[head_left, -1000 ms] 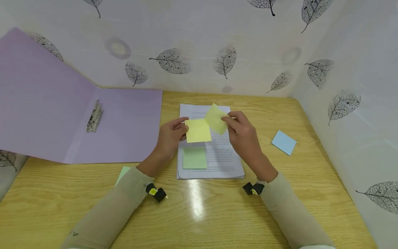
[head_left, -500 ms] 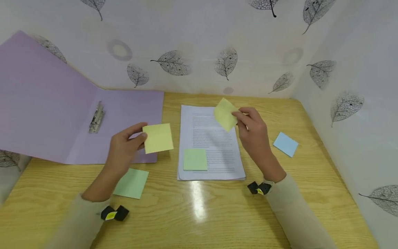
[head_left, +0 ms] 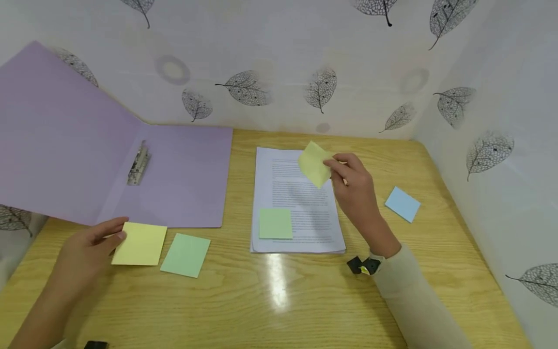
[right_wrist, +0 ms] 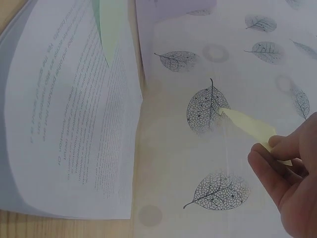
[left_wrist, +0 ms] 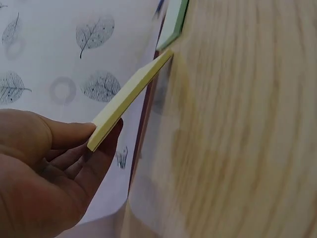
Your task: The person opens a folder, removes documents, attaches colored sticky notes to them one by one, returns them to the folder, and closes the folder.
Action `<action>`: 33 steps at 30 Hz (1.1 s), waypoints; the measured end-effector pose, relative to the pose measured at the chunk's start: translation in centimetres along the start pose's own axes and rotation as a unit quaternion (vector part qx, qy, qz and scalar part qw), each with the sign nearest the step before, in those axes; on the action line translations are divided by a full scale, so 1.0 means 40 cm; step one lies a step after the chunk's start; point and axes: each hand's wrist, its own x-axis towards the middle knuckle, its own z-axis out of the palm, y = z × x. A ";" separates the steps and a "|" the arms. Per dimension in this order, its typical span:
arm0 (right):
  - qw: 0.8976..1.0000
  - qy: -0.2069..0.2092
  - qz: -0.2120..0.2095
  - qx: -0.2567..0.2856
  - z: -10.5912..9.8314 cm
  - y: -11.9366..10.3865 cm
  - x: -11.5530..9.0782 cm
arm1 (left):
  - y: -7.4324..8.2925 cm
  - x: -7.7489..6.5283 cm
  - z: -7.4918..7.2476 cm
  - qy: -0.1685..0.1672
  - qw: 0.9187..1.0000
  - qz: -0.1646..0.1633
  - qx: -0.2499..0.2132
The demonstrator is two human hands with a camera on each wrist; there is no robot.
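My left hand [head_left: 85, 252] pinches a yellow sticky note pad [head_left: 140, 244] by its left edge, thumb on top, at the table's left side. In the left wrist view the pad [left_wrist: 131, 99] shows its thickness and slants, its far end low over the wood. Over the upper right of a stack of printed pages [head_left: 301, 194], my right hand [head_left: 355, 186] holds a single yellow sticky note [head_left: 315, 164] between thumb and fingers. The note [right_wrist: 250, 125] looks thin and slightly bent in the right wrist view. A green sticky note [head_left: 276, 224] lies on the top page's lower left.
Just right of the yellow pad lies a green sticky note pad [head_left: 185, 255]. A purple folder [head_left: 187, 179] with a metal clip [head_left: 139, 165] lies spread at the back left, its cover raised. A blue sticky note pad [head_left: 402, 204] is at the right. Leaf-patterned sheeting [head_left: 279, 43] stands behind.
My left hand has carried the yellow pad left and toward me, from over the pages to beside the green pad. The right hand has drawn the single note slightly right, apart from the pad.
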 end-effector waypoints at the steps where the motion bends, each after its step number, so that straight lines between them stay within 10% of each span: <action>1: 1.000 0.000 0.001 0.002 -0.001 -0.001 0.000 | -0.015 -0.003 -0.005 -0.001 1.000 -0.006 0.005; 8: 1.000 0.003 0.003 0.006 -0.003 -0.006 -0.002 | -0.062 -0.003 -0.020 0.004 0.999 -0.004 0.038; 15: 1.000 0.006 -0.001 0.019 -0.005 -0.008 -0.001 | -0.020 -0.002 -0.036 -0.002 0.997 -0.005 0.077; 23: 0.994 -0.008 0.056 0.089 -0.015 -0.013 -0.006 | 0.261 0.050 0.088 0.015 0.988 0.145 -0.047; 33: 0.971 -0.031 0.119 0.207 -0.001 -0.041 -0.017 | 0.589 0.117 0.334 -0.173 0.913 0.227 -0.290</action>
